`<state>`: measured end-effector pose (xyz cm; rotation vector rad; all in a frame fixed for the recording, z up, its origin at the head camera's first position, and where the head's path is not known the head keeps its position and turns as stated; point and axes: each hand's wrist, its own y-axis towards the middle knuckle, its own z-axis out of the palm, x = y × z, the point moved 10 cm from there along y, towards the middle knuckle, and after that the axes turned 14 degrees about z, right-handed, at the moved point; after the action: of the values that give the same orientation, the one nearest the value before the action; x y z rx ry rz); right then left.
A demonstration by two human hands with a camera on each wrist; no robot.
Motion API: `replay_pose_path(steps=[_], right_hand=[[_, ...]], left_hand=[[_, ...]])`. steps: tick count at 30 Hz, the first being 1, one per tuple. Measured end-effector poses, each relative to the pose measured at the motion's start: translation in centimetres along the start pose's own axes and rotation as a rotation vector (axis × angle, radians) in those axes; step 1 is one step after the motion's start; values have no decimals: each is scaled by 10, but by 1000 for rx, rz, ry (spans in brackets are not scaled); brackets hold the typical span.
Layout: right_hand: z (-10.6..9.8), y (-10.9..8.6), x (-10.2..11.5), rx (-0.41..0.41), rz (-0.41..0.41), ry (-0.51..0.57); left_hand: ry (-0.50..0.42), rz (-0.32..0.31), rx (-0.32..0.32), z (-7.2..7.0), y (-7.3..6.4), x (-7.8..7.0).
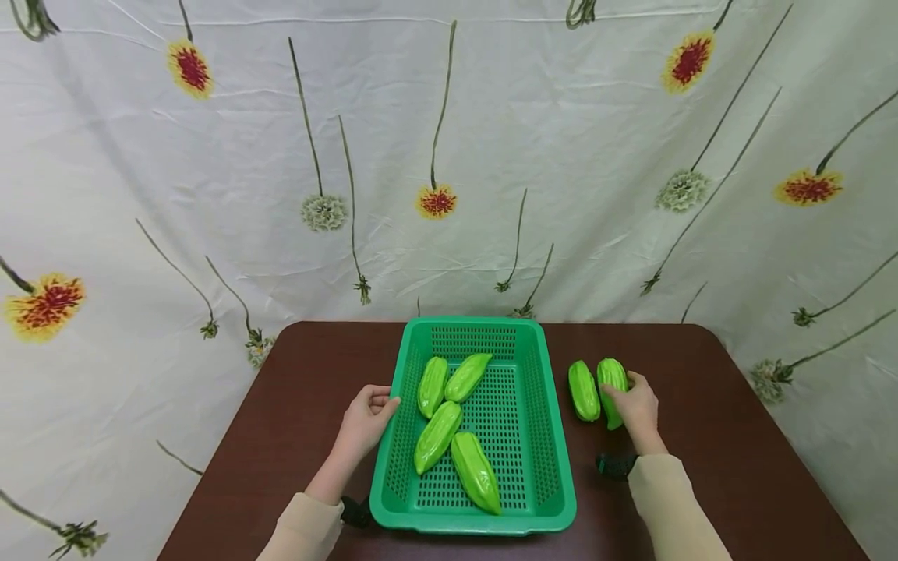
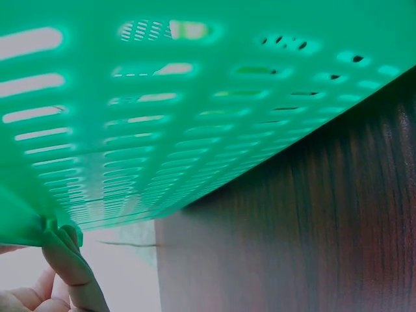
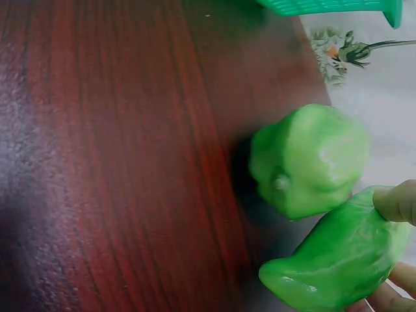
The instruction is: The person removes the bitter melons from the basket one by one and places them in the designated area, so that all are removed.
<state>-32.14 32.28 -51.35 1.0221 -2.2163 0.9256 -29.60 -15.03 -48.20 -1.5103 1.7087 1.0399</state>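
Observation:
A green plastic basket with slotted walls stands on the table, with several glossy green ridged vegetables lying in its left and middle part. My left hand pinches the basket's left rim; in the left wrist view the fingers curl at the rim's edge. To the right of the basket, my right hand grips a green ridged vegetable with a tapered tip, thumb on one side and fingers on the other. Just left of it lies another green vegetable, close beside the held one.
The dark brown wooden table has rounded far corners. Behind it hangs a white cloth printed with flowers. Dark wrist-worn devices show under both cream sleeves.

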Motion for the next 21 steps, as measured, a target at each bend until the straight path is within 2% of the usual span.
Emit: replay_pose_path(steps=[13,21], right_hand=[[10,1,-2,-6,-31,-65],[17,-1,-4,26,-40,-57]], left_hand=[[-12,-6,-7,0,0,1],[6,12,-15,-2,-1,1]])
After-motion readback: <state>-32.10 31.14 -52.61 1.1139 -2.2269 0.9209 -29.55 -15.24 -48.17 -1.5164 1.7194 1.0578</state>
